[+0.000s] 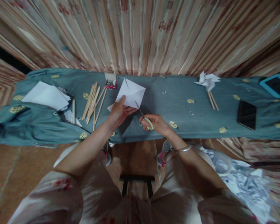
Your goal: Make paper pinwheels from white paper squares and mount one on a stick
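My left hand (120, 112) holds a square sheet of white paper (133, 91), thumb on top and fingers underneath. The sheet has crease lines and what looks like a slit near its top corner. My right hand (154, 123) is closed around the pale green handles of a pair of scissors (149, 123). The scissor blades point up and left, and their tip lies over the lower right part of the sheet. Left of the paper are a small red box (114, 84) of metal pins and several wooden sticks (91, 102).
White sheets (46, 95) and a white stick-like object (74, 111) lie at the left of the cloth-covered table (177, 109). To the right are white paper pinwheels (207, 81) on sticks, a black phone (246, 115) and a blue-framed device (276, 85). Crumpled paper (245, 183) lies at lower right.
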`<control>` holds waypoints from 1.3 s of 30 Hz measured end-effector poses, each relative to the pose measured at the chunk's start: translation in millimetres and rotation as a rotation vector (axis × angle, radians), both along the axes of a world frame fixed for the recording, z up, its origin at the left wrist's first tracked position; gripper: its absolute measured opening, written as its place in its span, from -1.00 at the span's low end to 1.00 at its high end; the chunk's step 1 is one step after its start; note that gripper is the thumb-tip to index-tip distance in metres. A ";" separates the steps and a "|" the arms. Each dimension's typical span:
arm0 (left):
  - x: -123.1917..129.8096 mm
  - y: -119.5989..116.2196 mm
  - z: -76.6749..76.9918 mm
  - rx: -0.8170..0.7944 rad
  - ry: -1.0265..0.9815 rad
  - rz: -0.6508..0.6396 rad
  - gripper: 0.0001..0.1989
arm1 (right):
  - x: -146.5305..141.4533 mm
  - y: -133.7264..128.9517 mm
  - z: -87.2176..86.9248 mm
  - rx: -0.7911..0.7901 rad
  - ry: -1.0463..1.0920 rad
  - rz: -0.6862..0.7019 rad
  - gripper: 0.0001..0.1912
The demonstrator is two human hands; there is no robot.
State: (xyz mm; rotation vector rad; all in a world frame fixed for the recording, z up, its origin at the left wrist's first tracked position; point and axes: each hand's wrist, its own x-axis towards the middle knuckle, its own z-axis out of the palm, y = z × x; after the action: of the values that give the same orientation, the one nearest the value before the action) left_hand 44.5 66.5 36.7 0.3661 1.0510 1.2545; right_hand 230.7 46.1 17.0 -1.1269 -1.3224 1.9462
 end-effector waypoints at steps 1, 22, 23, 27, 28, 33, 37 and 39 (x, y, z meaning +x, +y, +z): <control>0.0 -0.1 0.2 -0.001 -0.002 -0.001 -0.75 | -0.1 0.1 -0.3 -0.004 -0.002 -0.004 -0.44; 1.5 -0.7 0.9 -0.015 0.002 0.002 -0.74 | -1.2 -0.5 -1.2 0.026 -0.018 -0.021 -0.44; 1.8 -0.8 0.3 -0.014 0.002 0.002 -0.73 | -1.2 -0.5 -0.5 0.021 -0.016 -0.024 -0.44; 4.2 -2.3 -0.8 -0.019 0.003 -0.009 -0.74 | -1.2 -0.8 3.1 0.021 -0.029 -0.018 -0.42; 5.1 -2.9 -0.7 -0.023 0.004 -0.011 -0.76 | -1.3 -0.8 3.9 0.022 -0.032 -0.016 -0.42; 8.2 -5.6 0.6 -0.045 -0.001 -0.026 -0.77 | -1.6 -0.9 5.0 0.020 -0.034 -0.027 -0.40; 8.3 -6.2 0.1 -0.039 -0.007 -0.034 -0.75 | -1.1 -0.8 4.2 0.032 -0.026 -0.021 -0.42; 8.2 -6.1 -0.4 -0.038 -0.008 -0.030 -0.75 | -0.8 -0.8 4.3 0.037 -0.030 -0.019 -0.43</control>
State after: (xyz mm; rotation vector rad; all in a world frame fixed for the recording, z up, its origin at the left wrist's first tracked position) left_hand 52.7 60.3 36.3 0.3464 1.0573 1.2067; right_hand 229.9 45.3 21.3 -1.1516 -1.3526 1.8906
